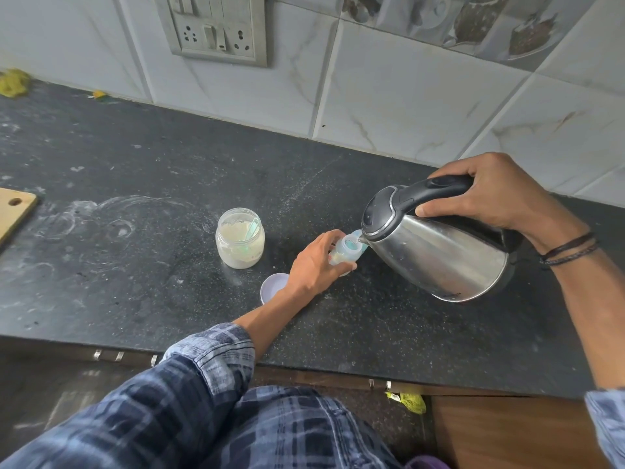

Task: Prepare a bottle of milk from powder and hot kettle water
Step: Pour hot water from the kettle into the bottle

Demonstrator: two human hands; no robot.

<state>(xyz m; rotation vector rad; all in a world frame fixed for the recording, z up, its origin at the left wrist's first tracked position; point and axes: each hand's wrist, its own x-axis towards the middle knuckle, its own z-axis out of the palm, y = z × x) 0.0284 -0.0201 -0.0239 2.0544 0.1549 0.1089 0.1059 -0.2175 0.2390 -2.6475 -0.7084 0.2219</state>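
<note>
The small baby bottle (pixel 345 252) stands on the dark counter (pixel 169 170), just right of the open powder jar (pixel 240 238), with the left hand (pixel 314 265) curling its fingers (pixel 326 236) round the body. It looks light, smooth and easily tipped, so a low grip suits. The right hand (pixel 490 194) grips the tilted steel kettle (pixel 436 255) by its black handle, spout at the bottle's mouth; likely heavy and hot-walled, so handle only

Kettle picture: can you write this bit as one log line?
step: kettle-to-bottle pour | right hand: grips tilted kettle, spout at bottle mouth | left hand: holds bottle | powder jar: open, scoop inside
</note>
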